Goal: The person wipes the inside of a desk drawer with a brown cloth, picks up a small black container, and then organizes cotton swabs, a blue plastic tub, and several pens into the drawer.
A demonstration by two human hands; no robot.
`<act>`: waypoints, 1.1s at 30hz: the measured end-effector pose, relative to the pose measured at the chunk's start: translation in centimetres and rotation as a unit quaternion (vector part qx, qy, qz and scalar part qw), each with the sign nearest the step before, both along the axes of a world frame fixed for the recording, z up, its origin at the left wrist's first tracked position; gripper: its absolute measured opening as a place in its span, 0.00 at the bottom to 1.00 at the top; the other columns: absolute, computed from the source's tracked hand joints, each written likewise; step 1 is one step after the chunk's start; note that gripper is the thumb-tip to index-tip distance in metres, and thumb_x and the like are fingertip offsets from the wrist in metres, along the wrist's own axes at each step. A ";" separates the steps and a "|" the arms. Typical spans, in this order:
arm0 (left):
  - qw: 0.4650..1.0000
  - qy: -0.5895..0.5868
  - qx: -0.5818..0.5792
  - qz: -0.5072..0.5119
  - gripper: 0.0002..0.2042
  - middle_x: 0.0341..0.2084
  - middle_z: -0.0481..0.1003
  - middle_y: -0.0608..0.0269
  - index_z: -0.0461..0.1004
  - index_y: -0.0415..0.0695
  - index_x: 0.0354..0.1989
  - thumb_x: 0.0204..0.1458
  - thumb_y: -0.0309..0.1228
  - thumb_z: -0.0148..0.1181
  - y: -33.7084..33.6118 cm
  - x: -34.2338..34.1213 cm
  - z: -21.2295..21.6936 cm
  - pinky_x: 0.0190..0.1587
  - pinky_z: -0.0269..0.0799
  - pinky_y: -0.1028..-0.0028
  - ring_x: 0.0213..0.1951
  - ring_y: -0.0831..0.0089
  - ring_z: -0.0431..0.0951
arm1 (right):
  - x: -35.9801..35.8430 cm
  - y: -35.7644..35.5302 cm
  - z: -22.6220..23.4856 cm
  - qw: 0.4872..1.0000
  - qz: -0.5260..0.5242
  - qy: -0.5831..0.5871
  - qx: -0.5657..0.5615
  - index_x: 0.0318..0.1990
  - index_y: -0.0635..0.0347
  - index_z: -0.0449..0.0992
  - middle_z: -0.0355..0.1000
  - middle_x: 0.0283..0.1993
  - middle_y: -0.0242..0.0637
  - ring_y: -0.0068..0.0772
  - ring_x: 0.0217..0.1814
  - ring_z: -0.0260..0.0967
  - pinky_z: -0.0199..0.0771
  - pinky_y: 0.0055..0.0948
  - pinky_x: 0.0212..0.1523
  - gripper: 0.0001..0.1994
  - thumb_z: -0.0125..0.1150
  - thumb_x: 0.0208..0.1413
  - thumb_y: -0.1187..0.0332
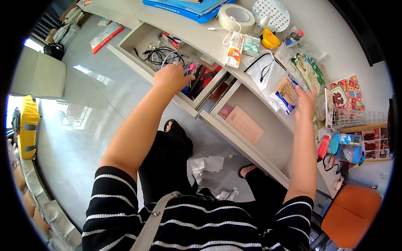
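The left hand (pixel 169 75) reached over the open drawer (pixel 136 65) at the tangled cables (pixel 158 56), a spot that called for a light touch: one strand pinched near its plug and eased up slowly, so the loops did not drag their neighbours along. The pink piece (pixel 191 67) just right of its fingers looked easy to snag. Those fingers curled down, tips hidden, so whether they gripped anything could not be told. The right hand (pixel 306 102) was wide, thumb and fingers parted; the soft plastic near it would have suited a flat, gentle hold better than a squeeze.

The cables lay under and beyond the left hand's fingers, well apart from the right hand. The bag of cotton swabs (pixel 286 94) lay just left of the right hand, with a green package (pixel 307 67) beyond its fingertips. Between the hands, nearer the body, a second drawer (pixel 278 150) stood open with a pink booklet (pixel 246 124) inside
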State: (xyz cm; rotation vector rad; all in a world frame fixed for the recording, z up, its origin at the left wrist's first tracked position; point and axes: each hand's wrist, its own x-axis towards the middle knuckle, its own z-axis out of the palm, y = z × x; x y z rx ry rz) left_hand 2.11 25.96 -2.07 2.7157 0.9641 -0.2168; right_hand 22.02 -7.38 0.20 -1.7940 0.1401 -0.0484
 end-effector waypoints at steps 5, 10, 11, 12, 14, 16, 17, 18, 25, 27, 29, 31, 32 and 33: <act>0.998 0.013 -0.012 0.065 0.30 0.38 0.77 0.45 0.65 0.38 0.44 0.40 0.49 0.65 2.3 0.5 -1.7 0.43 0.73 0.59 0.44 0.53 0.77 | -5.3 -0.4 3.3 0.964 0.104 -0.183 -0.161 0.67 0.58 0.51 0.55 0.67 0.47 0.39 0.67 0.54 0.52 0.40 0.65 0.38 0.63 0.50 0.70; 0.937 -0.179 -0.263 0.142 0.24 0.30 0.77 0.51 0.69 0.34 0.37 0.39 0.41 0.67 3.8 2.8 -2.2 0.36 0.77 0.65 0.32 0.63 0.79 | -8.6 -3.2 4.2 0.964 0.177 -0.142 -0.139 0.66 0.58 0.54 0.55 0.66 0.45 0.39 0.66 0.56 0.54 0.40 0.63 0.35 0.62 0.51 0.70; 0.906 -0.176 -0.345 0.173 0.19 0.28 0.77 0.55 0.70 0.37 0.36 0.42 0.40 0.65 3.9 3.1 -2.4 0.32 0.74 0.67 0.29 0.66 0.79 | -9.1 -3.4 3.8 0.968 0.187 -0.120 -0.119 0.66 0.58 0.54 0.56 0.66 0.45 0.38 0.65 0.57 0.55 0.40 0.63 0.35 0.62 0.51 0.71; 0.867 -0.172 -0.423 0.200 0.15 0.27 0.77 0.60 0.72 0.40 0.34 0.44 0.38 0.64 3.9 3.5 -2.4 0.28 0.72 0.70 0.26 0.68 0.78 | -9.5 -3.7 3.3 0.971 0.194 -0.100 -0.097 0.66 0.58 0.55 0.56 0.65 0.45 0.38 0.64 0.57 0.55 0.39 0.63 0.34 0.62 0.51 0.71; 0.809 -0.173 -0.506 0.245 0.10 0.25 0.77 0.64 0.73 0.43 0.34 0.48 0.36 0.61 3.7 4.2 -2.6 0.25 0.70 0.72 0.23 0.71 0.77 | -10.3 -3.8 3.1 0.972 0.213 -0.070 -0.076 0.65 0.59 0.56 0.57 0.64 0.46 0.38 0.62 0.59 0.57 0.39 0.61 0.33 0.61 0.51 0.71; 0.785 -0.183 -0.520 0.284 0.09 0.24 0.77 0.65 0.74 0.44 0.34 0.51 0.36 0.59 3.4 4.5 -3.5 0.25 0.70 0.72 0.22 0.71 0.77 | -11.0 -3.7 3.1 0.967 0.231 -0.056 -0.088 0.65 0.60 0.57 0.58 0.64 0.45 0.37 0.61 0.60 0.59 0.37 0.60 0.32 0.61 0.51 0.72; 0.772 -0.189 -0.526 0.304 0.08 0.24 0.77 0.65 0.74 0.44 0.35 0.52 0.35 0.57 3.3 4.7 -4.0 0.25 0.71 0.72 0.22 0.71 0.77 | -11.3 -3.7 3.1 0.965 0.240 -0.049 -0.094 0.64 0.61 0.57 0.58 0.64 0.45 0.36 0.61 0.60 0.60 0.37 0.60 0.32 0.60 0.51 0.72; 0.757 -0.206 -0.532 0.319 0.08 0.23 0.76 0.63 0.73 0.44 0.33 0.53 0.35 0.57 3.2 5.0 -4.5 0.25 0.73 0.72 0.21 0.71 0.77 | -11.6 -3.7 3.2 0.963 0.248 -0.044 -0.099 0.64 0.61 0.58 0.58 0.64 0.45 0.36 0.60 0.61 0.61 0.36 0.59 0.31 0.60 0.51 0.73; 0.724 -0.351 -0.451 0.386 0.09 0.22 0.67 0.64 0.68 0.41 0.31 0.53 0.33 0.57 3.0 7.4 -4.7 0.23 0.75 0.69 0.20 0.70 0.71 | -12.0 -4.4 2.9 0.955 0.279 -0.009 -0.101 0.62 0.65 0.60 0.59 0.64 0.43 0.32 0.55 0.64 0.66 0.31 0.55 0.28 0.59 0.52 0.75; 0.691 -0.362 -0.477 0.404 0.10 0.27 0.65 0.63 0.67 0.41 0.35 0.54 0.35 0.55 2.7 7.6 -4.5 0.25 0.75 0.68 0.23 0.71 0.69 | -12.1 -4.5 2.9 0.954 0.282 -0.006 -0.103 0.62 0.65 0.60 0.59 0.64 0.43 0.31 0.55 0.65 0.66 0.30 0.54 0.28 0.59 0.52 0.75; 0.673 -0.378 -0.485 0.411 0.11 0.28 0.66 0.62 0.68 0.41 0.39 0.56 0.35 0.54 2.7 8.1 -5.0 0.26 0.75 0.68 0.26 0.70 0.70 | -12.2 -4.6 3.0 0.954 0.281 -0.002 -0.104 0.61 0.66 0.60 0.59 0.63 0.43 0.31 0.54 0.65 0.67 0.29 0.53 0.28 0.59 0.52 0.76; 0.668 -0.403 -0.477 0.406 0.12 0.30 0.67 0.61 0.68 0.42 0.45 0.57 0.35 0.52 2.4 8.4 -6.1 0.26 0.75 0.68 0.26 0.69 0.71 | -12.3 -4.7 3.0 0.954 0.279 0.003 -0.107 0.61 0.66 0.60 0.60 0.63 0.43 0.31 0.54 0.65 0.68 0.29 0.52 0.28 0.59 0.52 0.76; 0.665 -0.415 -0.473 0.403 0.13 0.31 0.68 0.61 0.68 0.42 0.48 0.58 0.34 0.51 2.4 8.6 -6.8 0.26 0.74 0.68 0.26 0.69 0.71 | -12.4 -4.8 3.0 0.954 0.279 0.006 -0.109 0.61 0.66 0.60 0.60 0.63 0.43 0.30 0.54 0.65 0.68 0.29 0.51 0.28 0.58 0.52 0.76; 0.687 -0.406 -0.466 0.383 0.13 0.31 0.69 0.60 0.68 0.43 0.49 0.58 0.32 0.49 2.5 8.8 -7.5 0.25 0.74 0.69 0.26 0.68 0.72 | -12.4 -4.8 3.0 0.955 0.278 0.013 -0.105 0.61 0.66 0.60 0.60 0.63 0.43 0.30 0.54 0.65 0.69 0.28 0.51 0.28 0.58 0.52 0.77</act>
